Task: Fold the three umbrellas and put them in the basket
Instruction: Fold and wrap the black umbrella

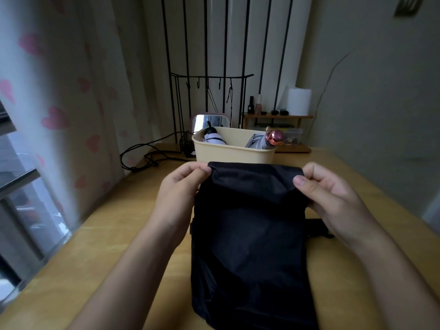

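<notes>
Now the table (119,222) is carrying everything. The black umbrella (250,234) is lying on it between the forearms. Just behind it the basket (233,154) is standing. The left hand (176,194) and right hand (333,194) are each pinching a far corner of the black fabric between thumb and fingers. A white umbrella (214,139) and a grey umbrella (259,141) are sitting inside the basket.

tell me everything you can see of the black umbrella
The black umbrella is collapsed. Its matte black fabric looks thin and creased, and it is stretched as a long panel over the wooden table toward the basket. The left hand and right hand each pinch a corner of its far edge, which is folded over. A dark part juts out on its right.
</notes>
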